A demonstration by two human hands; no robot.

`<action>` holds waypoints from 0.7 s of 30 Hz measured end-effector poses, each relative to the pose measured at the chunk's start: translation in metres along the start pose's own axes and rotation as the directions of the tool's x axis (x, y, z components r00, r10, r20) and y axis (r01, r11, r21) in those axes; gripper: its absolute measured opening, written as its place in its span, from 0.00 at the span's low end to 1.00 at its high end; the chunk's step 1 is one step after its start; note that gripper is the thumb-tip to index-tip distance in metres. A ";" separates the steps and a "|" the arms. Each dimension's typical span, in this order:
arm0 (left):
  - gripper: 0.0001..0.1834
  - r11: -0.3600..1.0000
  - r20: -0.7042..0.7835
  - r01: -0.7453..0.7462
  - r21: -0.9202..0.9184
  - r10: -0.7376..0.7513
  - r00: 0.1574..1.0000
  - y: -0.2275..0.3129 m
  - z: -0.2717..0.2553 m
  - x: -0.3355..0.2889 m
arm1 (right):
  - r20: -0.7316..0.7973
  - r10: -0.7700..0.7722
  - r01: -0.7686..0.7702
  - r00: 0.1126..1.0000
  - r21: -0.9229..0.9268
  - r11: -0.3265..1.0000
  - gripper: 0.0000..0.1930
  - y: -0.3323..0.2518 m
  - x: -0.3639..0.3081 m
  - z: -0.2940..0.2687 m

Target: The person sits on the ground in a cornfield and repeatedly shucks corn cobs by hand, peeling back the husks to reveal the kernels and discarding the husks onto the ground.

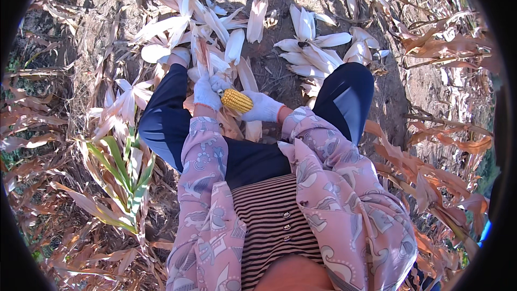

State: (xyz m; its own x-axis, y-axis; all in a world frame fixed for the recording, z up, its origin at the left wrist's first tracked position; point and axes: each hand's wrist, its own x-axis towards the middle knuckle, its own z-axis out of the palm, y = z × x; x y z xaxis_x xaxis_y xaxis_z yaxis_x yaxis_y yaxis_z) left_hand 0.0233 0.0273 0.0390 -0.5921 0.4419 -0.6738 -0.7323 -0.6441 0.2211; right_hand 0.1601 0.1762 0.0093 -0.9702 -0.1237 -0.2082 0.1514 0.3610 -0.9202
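A yellow ear of corn, its kernels bare, lies slantwise between my hands. My right hand, in a white knit glove, is closed round its right end from beneath. My left hand, gloved the same way, is closed at the other end, by the stem. A dry, pale brown corn husk stands up out of the left hand, away from me. How the left fingers lie round the stem is partly hidden.
Loose pale husks lie beyond my left hand, and a second husk heap lies beyond my right knee. A half-green corn plant is at the left. Dry stalks and leaves crowd the right side.
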 end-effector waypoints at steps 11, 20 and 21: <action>0.49 0.639 -0.181 -0.237 0.732 0.517 0.836 -0.007 -0.028 0.023 | -0.284 0.253 -0.203 0.925 0.194 0.960 0.39 -0.009 0.013 -0.040; 0.27 0.895 0.205 -0.060 0.441 -0.035 0.978 -0.064 -0.005 -0.009 | -0.243 0.113 -0.068 0.963 0.186 0.980 0.40 -0.037 0.007 -0.041; 0.24 0.919 0.202 -0.088 0.385 0.009 0.979 -0.063 -0.008 -0.008 | -0.130 0.096 -0.056 0.987 0.278 0.959 0.38 -0.035 0.006 -0.043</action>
State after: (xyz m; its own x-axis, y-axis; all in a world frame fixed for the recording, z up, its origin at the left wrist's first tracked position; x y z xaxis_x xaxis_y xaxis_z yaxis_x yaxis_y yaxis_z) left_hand 0.0773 0.0591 0.0250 -0.6545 0.5531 -0.5155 -0.7502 -0.3903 0.5338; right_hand 0.1407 0.2025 0.0549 -0.9676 0.0327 -0.2505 0.2525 0.0962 -0.9628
